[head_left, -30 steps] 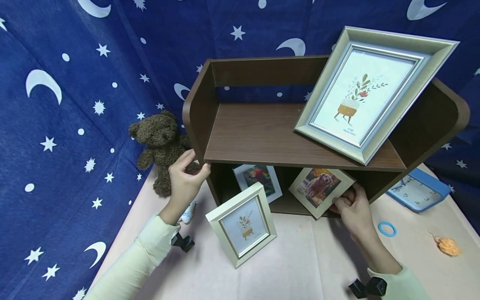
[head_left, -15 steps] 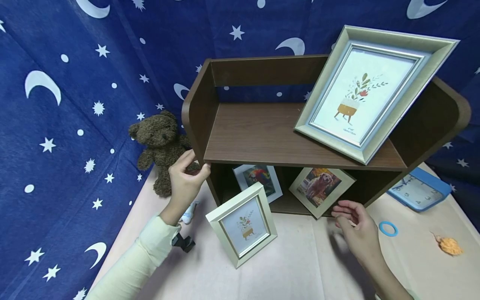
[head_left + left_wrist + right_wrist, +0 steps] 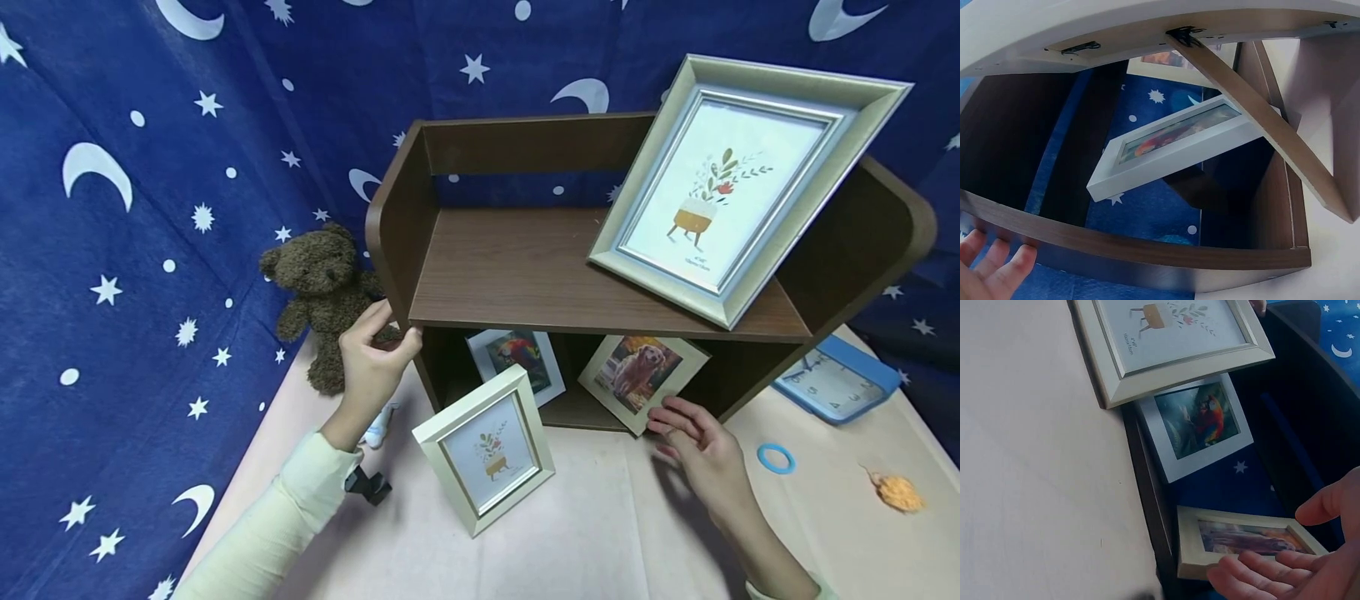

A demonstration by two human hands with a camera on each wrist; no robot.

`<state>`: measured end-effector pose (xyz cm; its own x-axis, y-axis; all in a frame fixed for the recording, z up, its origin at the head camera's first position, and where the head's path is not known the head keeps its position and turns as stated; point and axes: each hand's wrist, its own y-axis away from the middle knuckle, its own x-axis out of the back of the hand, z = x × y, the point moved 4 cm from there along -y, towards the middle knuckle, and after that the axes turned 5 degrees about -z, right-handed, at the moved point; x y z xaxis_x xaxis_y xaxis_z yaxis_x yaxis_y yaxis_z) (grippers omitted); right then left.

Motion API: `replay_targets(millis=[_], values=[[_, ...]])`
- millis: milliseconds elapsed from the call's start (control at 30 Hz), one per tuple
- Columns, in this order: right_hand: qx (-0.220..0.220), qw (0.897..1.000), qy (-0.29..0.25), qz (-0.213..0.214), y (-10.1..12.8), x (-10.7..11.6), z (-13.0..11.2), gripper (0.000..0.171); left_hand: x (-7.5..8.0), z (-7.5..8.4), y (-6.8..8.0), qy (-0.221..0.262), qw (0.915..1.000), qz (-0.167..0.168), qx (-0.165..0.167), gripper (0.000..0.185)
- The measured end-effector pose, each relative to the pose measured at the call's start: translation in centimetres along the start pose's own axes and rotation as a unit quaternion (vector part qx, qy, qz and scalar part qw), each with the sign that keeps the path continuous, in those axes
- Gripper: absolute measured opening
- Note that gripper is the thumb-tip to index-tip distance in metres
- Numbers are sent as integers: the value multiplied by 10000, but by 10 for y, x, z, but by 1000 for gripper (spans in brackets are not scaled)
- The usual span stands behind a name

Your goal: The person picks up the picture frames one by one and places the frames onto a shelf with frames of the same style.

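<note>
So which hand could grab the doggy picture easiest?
Probably the right hand: it hovers open right by the dog picture in the lower shelf. The left hand is busy gripping the shelf's left side.

Head view is evenly lit and pretty sharp, with strong wide-angle bending at the edges; the shelf (image 3: 600, 275) bows out toward the right of the frame. Its lower compartment is dim. The right hand (image 3: 701, 454) is slightly motion-blurred, with a soft shadow at its left. Both wrist views look softer, and blown out pale along the top of the left wrist view.
</note>
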<state>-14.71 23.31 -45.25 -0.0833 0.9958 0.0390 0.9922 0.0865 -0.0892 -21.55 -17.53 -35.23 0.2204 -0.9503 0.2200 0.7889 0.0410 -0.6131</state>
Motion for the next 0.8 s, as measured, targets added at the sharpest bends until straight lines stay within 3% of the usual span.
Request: replay_targets(millis=[367, 800], values=[[-102, 9979, 622, 162, 0, -2, -6, 42, 1, -3, 1, -9, 10000, 0, 6, 42], [32, 9979, 627, 131, 3, 2, -4, 47, 1, -1, 1, 10, 10000, -8, 75, 40]])
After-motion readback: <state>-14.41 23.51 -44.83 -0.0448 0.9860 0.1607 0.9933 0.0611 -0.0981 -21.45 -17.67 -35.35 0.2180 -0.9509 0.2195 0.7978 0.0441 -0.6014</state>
